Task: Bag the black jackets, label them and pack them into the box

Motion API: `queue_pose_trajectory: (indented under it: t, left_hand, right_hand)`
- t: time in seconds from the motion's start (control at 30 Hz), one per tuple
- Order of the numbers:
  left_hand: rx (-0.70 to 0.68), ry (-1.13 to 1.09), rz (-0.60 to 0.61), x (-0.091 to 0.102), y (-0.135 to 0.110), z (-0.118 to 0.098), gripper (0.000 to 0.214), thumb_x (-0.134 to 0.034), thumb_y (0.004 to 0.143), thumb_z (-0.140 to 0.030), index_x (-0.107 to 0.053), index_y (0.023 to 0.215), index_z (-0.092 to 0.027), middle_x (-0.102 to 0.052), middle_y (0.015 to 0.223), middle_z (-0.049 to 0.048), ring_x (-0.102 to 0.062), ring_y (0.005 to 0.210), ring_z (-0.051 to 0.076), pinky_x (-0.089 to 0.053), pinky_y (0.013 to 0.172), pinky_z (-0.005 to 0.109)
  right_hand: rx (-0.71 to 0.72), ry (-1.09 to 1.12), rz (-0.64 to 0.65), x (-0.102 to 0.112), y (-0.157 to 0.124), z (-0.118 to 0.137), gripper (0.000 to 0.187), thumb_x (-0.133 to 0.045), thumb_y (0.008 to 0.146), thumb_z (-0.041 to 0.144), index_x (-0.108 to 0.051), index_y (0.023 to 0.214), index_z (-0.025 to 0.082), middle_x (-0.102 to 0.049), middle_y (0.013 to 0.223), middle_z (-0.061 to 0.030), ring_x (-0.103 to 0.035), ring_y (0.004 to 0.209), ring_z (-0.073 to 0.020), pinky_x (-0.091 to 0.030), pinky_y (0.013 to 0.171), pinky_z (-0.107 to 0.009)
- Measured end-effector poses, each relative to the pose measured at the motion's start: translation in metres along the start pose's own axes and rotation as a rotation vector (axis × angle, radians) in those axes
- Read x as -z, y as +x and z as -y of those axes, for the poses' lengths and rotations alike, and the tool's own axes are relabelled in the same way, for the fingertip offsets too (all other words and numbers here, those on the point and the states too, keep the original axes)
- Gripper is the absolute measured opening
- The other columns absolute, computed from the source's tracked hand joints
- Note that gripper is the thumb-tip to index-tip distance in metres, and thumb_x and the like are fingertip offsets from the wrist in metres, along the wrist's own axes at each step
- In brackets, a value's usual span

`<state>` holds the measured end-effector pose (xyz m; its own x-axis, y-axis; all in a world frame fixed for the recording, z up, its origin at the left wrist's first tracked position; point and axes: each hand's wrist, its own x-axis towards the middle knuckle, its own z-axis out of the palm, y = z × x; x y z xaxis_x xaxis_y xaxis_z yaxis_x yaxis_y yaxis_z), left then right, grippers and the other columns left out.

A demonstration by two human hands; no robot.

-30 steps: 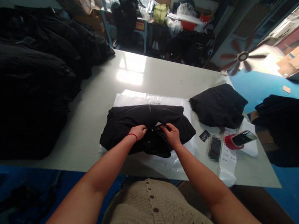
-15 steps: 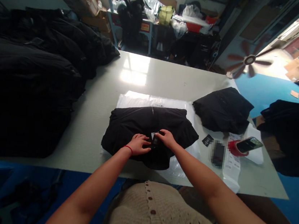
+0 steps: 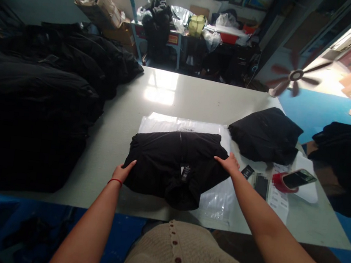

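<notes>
A folded black garment (image 3: 158, 168) lies on a transparent plastic bag (image 3: 215, 200), with a white sheet (image 3: 182, 125) showing past its far edge. My left hand (image 3: 123, 173) is open against the garment's left side, a red string around the wrist. My right hand (image 3: 229, 163) rests open at its right edge. A small black tag (image 3: 185, 173) hangs at the garment's middle, between both hands. Beyond the right hand lie a small black card (image 3: 247, 171), a blurred dark item (image 3: 261, 185), a printed paper (image 3: 277, 199) and a phone in a red case (image 3: 297, 179).
A second folded black garment (image 3: 264, 135) lies on the white table (image 3: 180, 89) at the far right. A large heap of black garments (image 3: 35, 101) fills the left side. More black garments (image 3: 344, 165) lie beyond the table's right edge. Cluttered shelves stand behind.
Both hands have left the tag at the garment's middle and moved apart to its opposite sides. The tag now shows uncovered. The view has shifted slightly.
</notes>
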<state>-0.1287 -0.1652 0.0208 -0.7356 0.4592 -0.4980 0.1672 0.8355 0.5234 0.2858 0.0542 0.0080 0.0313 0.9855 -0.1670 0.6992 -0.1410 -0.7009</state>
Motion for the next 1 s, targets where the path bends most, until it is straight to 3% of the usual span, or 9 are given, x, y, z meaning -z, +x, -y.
queue_pose_trajectory:
  t: [0.1,0.23,0.3,0.47,0.67,0.83,1.0]
  left_hand:
    - [0.04,0.0,0.097,0.0,0.011,0.004,0.053,-0.062,0.069,-0.065,-0.068,0.088,-0.016,-0.071,0.096,0.0137,-0.065,0.099,0.032,-0.051,0.088,0.039]
    - [0.058,0.222,-0.095,-0.008,0.014,-0.004,0.061,-0.061,0.062,-0.073,-0.068,0.089,-0.019,-0.069,0.095,0.017,-0.063,0.097,0.039,-0.051,0.081,0.049]
    - [0.029,0.29,-0.13,-0.011,0.012,-0.009,0.061,-0.059,0.064,-0.073,-0.069,0.092,-0.02,-0.067,0.1,0.0178,-0.062,0.099,0.039,-0.05,0.081,0.049]
    - [-0.086,0.326,-0.169,-0.011,0.005,-0.015,0.049,-0.059,0.069,-0.064,-0.071,0.094,-0.023,-0.065,0.109,0.0149,-0.059,0.109,0.036,-0.048,0.09,0.046]
    - [-0.264,0.048,0.085,-0.012,0.006,-0.019,0.037,-0.051,0.077,-0.05,-0.07,0.078,-0.019,-0.072,0.086,0.0076,-0.066,0.093,0.026,-0.051,0.083,0.032]
    - [-0.216,-0.029,0.114,-0.026,0.009,-0.026,0.031,-0.051,0.08,-0.041,-0.068,0.084,-0.016,-0.073,0.094,0.0093,-0.066,0.097,0.024,-0.051,0.086,0.031]
    - [-0.03,-0.115,0.132,-0.034,0.011,-0.026,0.043,-0.073,0.067,-0.039,-0.064,0.097,-0.01,-0.073,0.095,0.0163,-0.069,0.086,0.025,-0.055,0.077,0.035]
  right_hand:
    - [-0.089,0.071,0.062,0.009,0.011,-0.008,0.059,-0.074,0.069,0.048,-0.065,0.111,0.009,-0.07,0.103,-0.0184,-0.065,0.094,-0.0266,-0.053,0.083,-0.039]
    - [-0.355,0.252,0.313,0.006,0.019,-0.01,0.051,-0.083,0.058,0.044,-0.071,0.095,0.01,-0.074,0.082,-0.0141,-0.069,0.074,-0.0259,-0.057,0.069,-0.038]
    - [-0.379,0.298,0.33,0.002,0.021,-0.008,0.049,-0.085,0.056,0.039,-0.072,0.094,0.01,-0.075,0.083,-0.0139,-0.069,0.072,-0.0264,-0.057,0.067,-0.037]
    - [-0.178,0.22,0.155,-0.006,0.017,-0.01,0.05,-0.081,0.061,0.035,-0.07,0.104,0.014,-0.074,0.103,-0.012,-0.07,0.09,-0.0257,-0.055,0.081,-0.036]
    - [-0.13,0.056,-0.002,-0.003,0.004,-0.026,0.046,-0.073,0.067,0.038,-0.069,0.106,0.013,-0.073,0.102,-0.0136,-0.068,0.1,-0.0297,-0.053,0.086,-0.038]
    - [-0.124,0.042,-0.155,0.005,-0.011,-0.035,0.042,-0.07,0.071,0.038,-0.069,0.104,0.013,-0.073,0.102,-0.0167,-0.069,0.095,-0.0306,-0.054,0.083,-0.037]
    - [-0.081,-0.033,-0.206,0.016,-0.024,-0.017,0.069,-0.071,0.072,0.035,-0.051,0.134,0.011,-0.065,0.12,-0.018,-0.066,0.102,-0.0286,-0.052,0.089,-0.034]
